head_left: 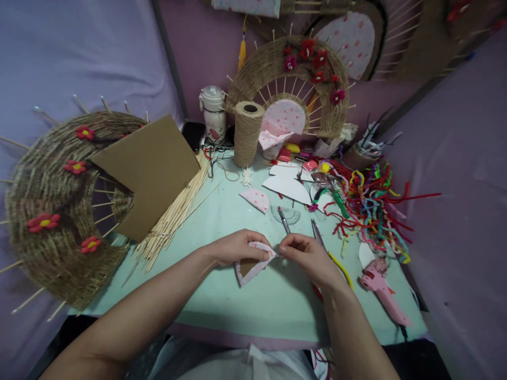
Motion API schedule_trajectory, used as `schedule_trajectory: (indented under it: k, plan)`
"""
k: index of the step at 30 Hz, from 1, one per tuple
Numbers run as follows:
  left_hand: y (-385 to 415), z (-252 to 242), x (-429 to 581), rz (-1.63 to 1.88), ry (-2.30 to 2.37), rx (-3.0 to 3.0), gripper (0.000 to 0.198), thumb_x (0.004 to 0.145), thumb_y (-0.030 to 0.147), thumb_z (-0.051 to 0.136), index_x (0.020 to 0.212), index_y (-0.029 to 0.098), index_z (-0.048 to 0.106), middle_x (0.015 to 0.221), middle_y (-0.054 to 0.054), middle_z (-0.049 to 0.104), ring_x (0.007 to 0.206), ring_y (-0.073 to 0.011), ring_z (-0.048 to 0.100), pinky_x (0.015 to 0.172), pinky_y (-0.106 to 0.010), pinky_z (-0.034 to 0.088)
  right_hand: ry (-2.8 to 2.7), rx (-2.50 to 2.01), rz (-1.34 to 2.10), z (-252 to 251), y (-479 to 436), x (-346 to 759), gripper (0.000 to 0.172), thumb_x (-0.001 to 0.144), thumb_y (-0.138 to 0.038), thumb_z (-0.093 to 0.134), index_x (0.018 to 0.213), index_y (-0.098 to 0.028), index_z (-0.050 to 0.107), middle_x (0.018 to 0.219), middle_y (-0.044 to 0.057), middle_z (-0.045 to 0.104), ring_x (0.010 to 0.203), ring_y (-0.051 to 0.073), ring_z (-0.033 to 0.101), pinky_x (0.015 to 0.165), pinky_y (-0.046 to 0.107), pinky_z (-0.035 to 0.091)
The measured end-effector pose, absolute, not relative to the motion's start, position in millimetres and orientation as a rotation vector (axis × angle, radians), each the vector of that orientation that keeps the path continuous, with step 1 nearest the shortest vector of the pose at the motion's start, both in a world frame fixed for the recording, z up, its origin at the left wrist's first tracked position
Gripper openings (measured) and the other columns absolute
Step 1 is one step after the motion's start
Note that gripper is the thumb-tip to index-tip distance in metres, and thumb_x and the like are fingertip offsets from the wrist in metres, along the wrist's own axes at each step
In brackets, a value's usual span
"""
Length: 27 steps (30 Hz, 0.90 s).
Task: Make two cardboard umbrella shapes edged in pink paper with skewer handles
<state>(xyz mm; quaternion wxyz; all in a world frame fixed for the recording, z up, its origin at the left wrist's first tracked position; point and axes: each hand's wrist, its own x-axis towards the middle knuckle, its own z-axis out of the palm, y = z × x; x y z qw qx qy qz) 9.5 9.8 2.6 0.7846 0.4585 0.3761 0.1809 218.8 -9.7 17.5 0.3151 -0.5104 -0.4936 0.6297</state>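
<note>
My left hand (234, 247) lies curled over a small fan-shaped cardboard piece wrapped in pink dotted fabric (253, 264), pressing it to the mint-green table (222, 295). My right hand (307, 252) pinches the piece's right tip, fingers closed. Just beyond the hands lie a pen (284, 220) and scissors (319, 235) on the table.
A jute twine spool (247, 132) stands at the back centre before a woven arch with red flowers (285, 79). Bamboo sticks (174, 211) and a brown cardboard sheet (150, 169) lie left, beside a big woven arch (51, 211). Pipe cleaners (368, 206) and a pink glue gun (382, 290) are right.
</note>
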Motion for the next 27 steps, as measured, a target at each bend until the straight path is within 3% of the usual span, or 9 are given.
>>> schedule_trajectory:
  k: [18,21,27]
  plan:
    - [9.4,9.5,9.8,0.306,0.819,1.097,0.024,0.063,0.032,0.075,0.079,0.015,0.070,0.063,0.002,0.060,0.060,-0.0115,0.052,0.055,-0.021,0.037,-1.470,-1.324,1.801,17.0,-5.7,216.8,0.020,0.068,-0.035,0.073,0.065,-0.017,0.064,0.060,-0.003,0.058,0.056,0.010,0.046,0.055,0.023,0.035]
    - [9.2,6.5,9.9,0.315,0.838,1.099,0.023,0.065,0.032,0.074,0.079,0.015,0.069,0.065,0.001,0.060,0.060,-0.0116,0.052,0.054,-0.021,0.037,-1.582,-1.361,1.654,18.9,-9.9,214.8,0.019,0.073,-0.034,0.069,0.066,-0.018,0.062,0.060,-0.002,0.058,0.056,0.011,0.047,0.055,0.024,0.035]
    - [9.5,2.4,9.4,0.345,0.871,1.057,0.026,0.068,0.035,0.073,0.084,0.015,0.067,0.069,0.001,0.060,0.062,-0.0109,0.052,0.056,-0.021,0.037,-1.904,-1.293,0.984,34.9,-20.2,219.9,0.012,0.082,-0.025,0.063,0.071,-0.021,0.065,0.069,0.001,0.062,0.066,0.015,0.055,0.063,0.028,0.041]
